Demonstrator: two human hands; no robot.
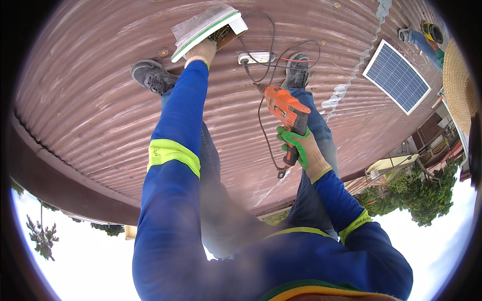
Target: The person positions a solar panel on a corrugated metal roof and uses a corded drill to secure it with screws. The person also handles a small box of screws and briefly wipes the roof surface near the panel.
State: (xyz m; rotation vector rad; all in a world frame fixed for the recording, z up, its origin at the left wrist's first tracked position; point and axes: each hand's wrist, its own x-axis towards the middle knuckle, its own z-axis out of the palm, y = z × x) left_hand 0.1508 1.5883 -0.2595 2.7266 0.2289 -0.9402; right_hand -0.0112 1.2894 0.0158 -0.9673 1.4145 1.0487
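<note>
My right hand [301, 147], in a green and cream work glove, wraps round the black grip of an orange power drill [285, 106]. The drill points up and to the left, and its cord hangs from the base of the grip. My left hand [202, 52], in a cream glove, reaches into the mouth of a white box with a green stripe [213, 26]. Its fingers are hidden there. Many small, thin metal pieces [219, 34], which look like screws, show inside the box's opening.
A white power strip [255, 58] with a black plug lies between my shoes on the brown corrugated roof [90, 100], among looping cables. To the right is a small solar panel [397, 77]. Another person with a straw hat [459, 83] is beyond it. The roof edge [65, 175] curves along the lower left.
</note>
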